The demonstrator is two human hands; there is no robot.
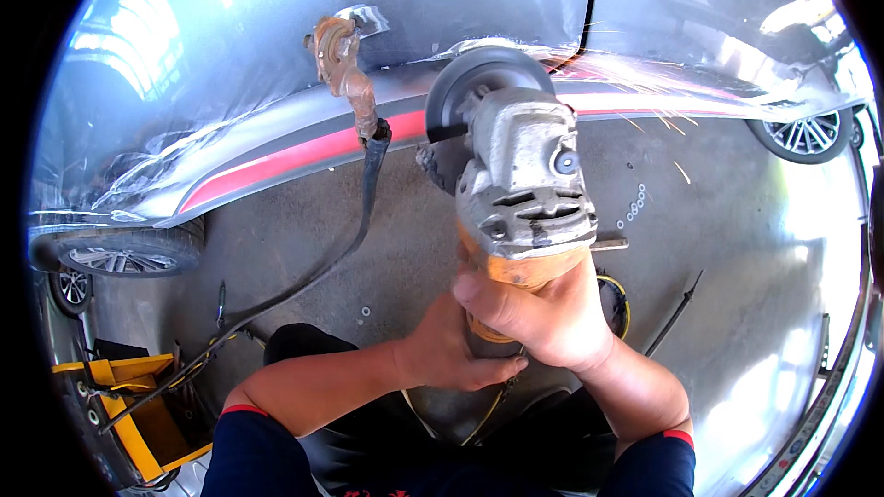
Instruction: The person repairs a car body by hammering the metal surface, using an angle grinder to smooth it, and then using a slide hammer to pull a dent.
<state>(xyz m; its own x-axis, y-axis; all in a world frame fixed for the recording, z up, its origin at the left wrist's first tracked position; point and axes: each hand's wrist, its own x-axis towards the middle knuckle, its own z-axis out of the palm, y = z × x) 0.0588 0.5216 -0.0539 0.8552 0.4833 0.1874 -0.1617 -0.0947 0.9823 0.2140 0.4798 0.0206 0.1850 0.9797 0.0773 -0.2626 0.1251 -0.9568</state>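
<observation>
Both my hands are closed on an angle grinder [525, 166] with a worn metal head and orange body. My right hand [557, 317] wraps the body from the right, and my left hand [456, 340] grips it lower down from the left. The dark disc [442, 97] is at the lower edge of a grey car panel [460, 0], near a dark vertical seam, with orange sparks streaming rightward. A rusty, copper-coloured fitting [341, 60] sits against the panel left of the grinder, with a thick dark cable [366, 202] running from it down to the lower left.
Car wheels [129, 258] show at left and right. A yellow wheeled cart [147, 446] is at lower left. The concrete floor [295, 313] holds several washers [635, 202], a dark rod [675, 313] and yellow hoses [622, 299]. A red-striped strip [258, 170] runs along the panel's bottom.
</observation>
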